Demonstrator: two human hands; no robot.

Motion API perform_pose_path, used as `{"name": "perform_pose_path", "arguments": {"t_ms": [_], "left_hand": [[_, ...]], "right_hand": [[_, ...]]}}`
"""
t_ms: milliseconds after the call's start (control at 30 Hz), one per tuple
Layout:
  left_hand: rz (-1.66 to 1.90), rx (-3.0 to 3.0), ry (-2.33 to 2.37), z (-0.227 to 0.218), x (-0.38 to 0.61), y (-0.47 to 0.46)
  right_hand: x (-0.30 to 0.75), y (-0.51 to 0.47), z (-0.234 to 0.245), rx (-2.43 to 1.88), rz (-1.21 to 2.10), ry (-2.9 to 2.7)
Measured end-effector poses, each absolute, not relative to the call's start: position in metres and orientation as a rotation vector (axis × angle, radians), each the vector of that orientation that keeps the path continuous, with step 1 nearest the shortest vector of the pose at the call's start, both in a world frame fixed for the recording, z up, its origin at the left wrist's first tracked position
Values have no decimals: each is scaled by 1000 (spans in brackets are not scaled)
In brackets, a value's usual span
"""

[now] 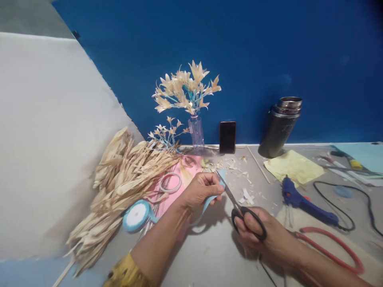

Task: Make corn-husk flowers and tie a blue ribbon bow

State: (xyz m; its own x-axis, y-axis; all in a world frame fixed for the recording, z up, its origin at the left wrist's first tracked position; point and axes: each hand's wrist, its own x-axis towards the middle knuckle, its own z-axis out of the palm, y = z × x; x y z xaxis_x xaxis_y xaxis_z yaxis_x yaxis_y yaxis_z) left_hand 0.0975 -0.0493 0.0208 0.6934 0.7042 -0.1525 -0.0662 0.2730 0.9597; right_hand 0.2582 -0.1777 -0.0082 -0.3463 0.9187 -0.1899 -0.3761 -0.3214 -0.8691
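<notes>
My left hand (203,190) pinches a light blue ribbon (208,202) whose loose length hangs below the fingers. Wrapped round the black handles of a pair of scissors (231,195) is my right hand (263,229). The blades point up and left, and their tips meet the ribbon beside my left fingers; whether they are parted there I cannot make out. Left of my forearm lies a blue ribbon spool (136,215), with its ribbon running off to the right. A white tape ring (170,183) rests on pink paper (161,201) behind my left wrist.
Dried corn husks (119,183) are heaped at left. Husk flowers (187,87) stand in a clear bottle (196,133) near the phone (228,137) and black flask (278,129). At right lie yellow paper (293,165), a corded blue glue gun (308,205) and red-handled pliers (332,235).
</notes>
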Motion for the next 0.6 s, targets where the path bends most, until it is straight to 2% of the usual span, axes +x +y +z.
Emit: {"name": "perform_pose_path", "arguments": {"t_ms": [167, 333, 467, 533, 600], "left_hand": [[559, 1216, 627, 17, 103, -58], [561, 1223, 631, 25, 100, -52], [656, 1186, 677, 29, 94, -44], [638, 1195, 685, 24, 95, -49], [482, 1252, 646, 16, 100, -57]], "right_hand": [[263, -175, -10, -847, 1791, -948], [260, -180, -9, -601, 1981, -700], [255, -182, -8, -526, 2012, -692], [262, -178, -3, -591, 1972, -712], [277, -171, 7, -700, 1797, -715]]}}
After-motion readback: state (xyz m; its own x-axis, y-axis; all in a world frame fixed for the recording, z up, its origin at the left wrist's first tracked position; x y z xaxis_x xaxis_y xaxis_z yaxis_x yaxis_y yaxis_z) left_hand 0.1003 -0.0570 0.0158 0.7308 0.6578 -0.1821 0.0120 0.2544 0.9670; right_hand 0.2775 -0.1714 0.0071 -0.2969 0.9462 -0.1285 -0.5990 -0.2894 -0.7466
